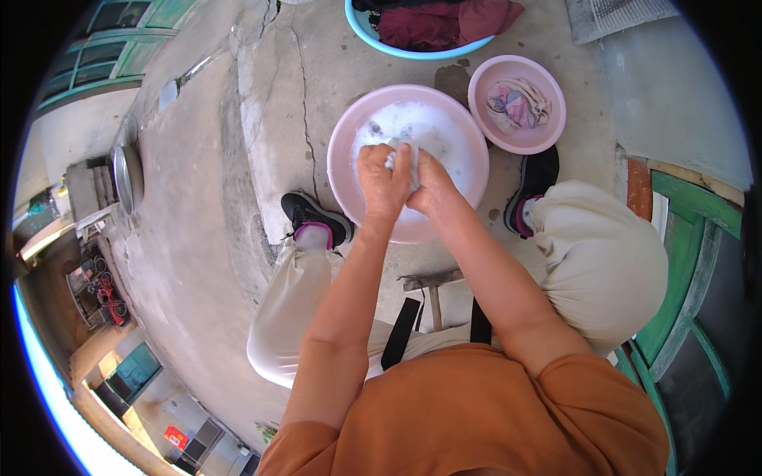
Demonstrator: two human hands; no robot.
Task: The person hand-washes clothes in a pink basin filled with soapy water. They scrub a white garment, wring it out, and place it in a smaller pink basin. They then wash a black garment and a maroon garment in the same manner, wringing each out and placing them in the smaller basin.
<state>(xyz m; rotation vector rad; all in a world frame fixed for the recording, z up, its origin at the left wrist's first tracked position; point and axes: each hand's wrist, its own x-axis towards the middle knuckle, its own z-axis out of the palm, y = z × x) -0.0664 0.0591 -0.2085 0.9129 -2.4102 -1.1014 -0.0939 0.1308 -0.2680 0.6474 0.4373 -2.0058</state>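
Between my feet stands a large pink plastic basin point(341, 156) filled with white soapsuds point(453, 134). My left hand point(382, 178) and my right hand point(433, 181) meet over its near half, both closed around a bunched pale wet cloth point(415, 156). Much of the cloth is hidden by my fingers. Dark patches show through the foam beyond my hands; whether they are water or fabric I cannot tell.
At the basin's far right sits a smaller pink basin point(475, 98) holding crumpled pink and beige cloths point(519, 106). Farther off, a light-blue basin point(411, 55) holds dark red and black clothes point(434, 24). My shoes point(315, 215) flank the large basin on cracked concrete point(280, 107).
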